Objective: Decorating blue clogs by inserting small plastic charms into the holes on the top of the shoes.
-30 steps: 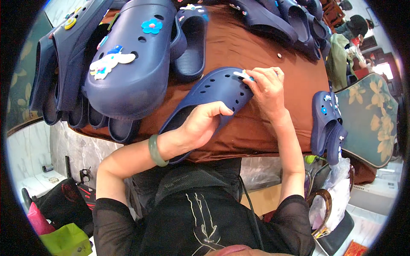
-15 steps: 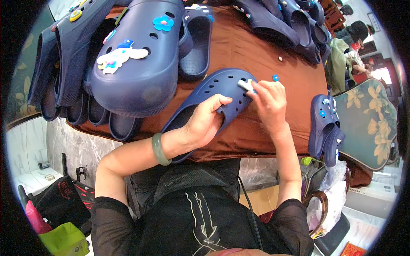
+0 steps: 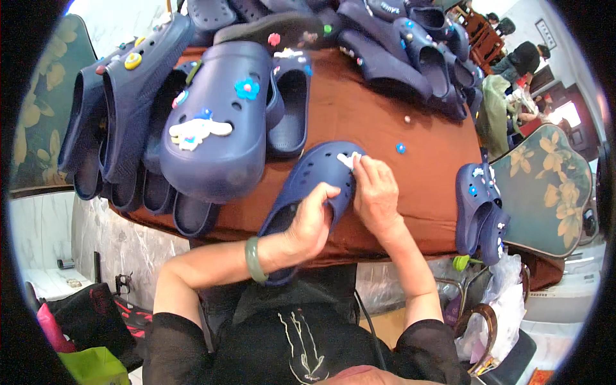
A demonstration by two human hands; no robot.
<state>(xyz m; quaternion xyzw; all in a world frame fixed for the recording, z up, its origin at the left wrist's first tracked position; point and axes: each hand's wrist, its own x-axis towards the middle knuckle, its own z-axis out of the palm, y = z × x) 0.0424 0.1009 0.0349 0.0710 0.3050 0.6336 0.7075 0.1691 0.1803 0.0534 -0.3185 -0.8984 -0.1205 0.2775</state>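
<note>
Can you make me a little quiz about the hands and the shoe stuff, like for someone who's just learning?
1. Fill the gap: the bangle on the wrist of the left hand is ____ in colour.

2. True or false: a small blue flower charm lies loose on the brown cloth.

3. What are the fingertips of the right hand at?
A) a plastic bag
B) a white charm near the toe of a navy clog
C) a yellow ring-shaped charm

Key: 1. green; 2. true; 3. B
</note>
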